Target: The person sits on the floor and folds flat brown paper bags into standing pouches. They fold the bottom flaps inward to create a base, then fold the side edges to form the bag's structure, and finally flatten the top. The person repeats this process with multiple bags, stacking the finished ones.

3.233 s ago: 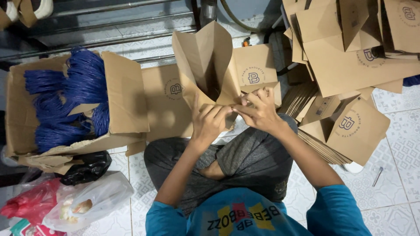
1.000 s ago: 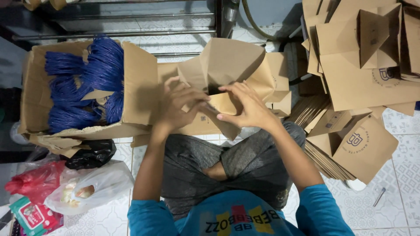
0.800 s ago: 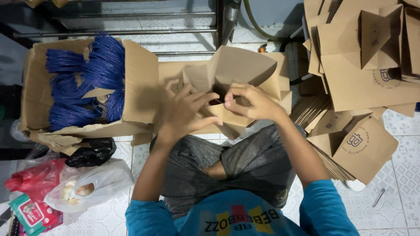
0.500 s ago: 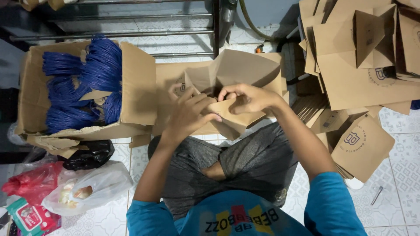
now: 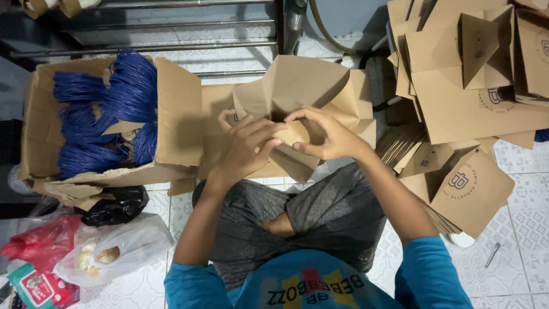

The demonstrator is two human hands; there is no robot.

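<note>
White patterned floor tiles [image 5: 526,200] lie under me. My left hand [image 5: 243,150] and right hand [image 5: 326,137] both pinch a brown paper bag [image 5: 303,94] above my lap, beside a cardboard box [image 5: 177,114] of blue cord bundles [image 5: 106,120].

A cardboard box [image 5: 177,114] of blue cords [image 5: 108,114] blocks the nine o'clock side; stacked brown paper bags [image 5: 469,109] crowd three o'clock. Bare tiled floor [image 5: 526,229] lies open toward five o'clock.
</note>
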